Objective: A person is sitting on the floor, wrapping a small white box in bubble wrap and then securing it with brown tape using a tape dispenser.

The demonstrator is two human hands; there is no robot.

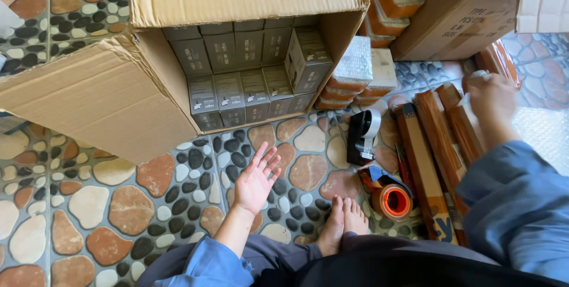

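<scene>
A large cardboard carton (106, 94) is lying on its side on the pebble-patterned floor (89, 216), its flaps spreading open toward the person. Rows of small grey boxes (249, 85) are filling its inside, stacked upright and tight, with one at the right end leaning at an angle. A second brown carton (462, 14) is sitting at the upper right. Between the two, bubble-wrapped orange packs (361, 74) are piling up in short stacks.

To the right of the person's bare feet (347, 222), several long wood-grain boxes (435, 145) are lying side by side. The right hand (492, 100), coming out of a blue sleeve (518, 204), is resting at the far end of these long boxes, fingers curling down onto the topmost one; whether it is actually gripping it cannot be told from this angle.

The left hand (256, 177) is hovering above the floor just in front of the open carton, palm up, fingers spread wide and loose, holding nothing and touching nothing. The grey boxes are the nearest things to it, a little beyond its fingertips.

A black tape dispenser (360, 136) is standing on the floor between the hands, and an orange-cored tape roll (394, 201) is lying just beside the feet, touching the long boxes.
</scene>
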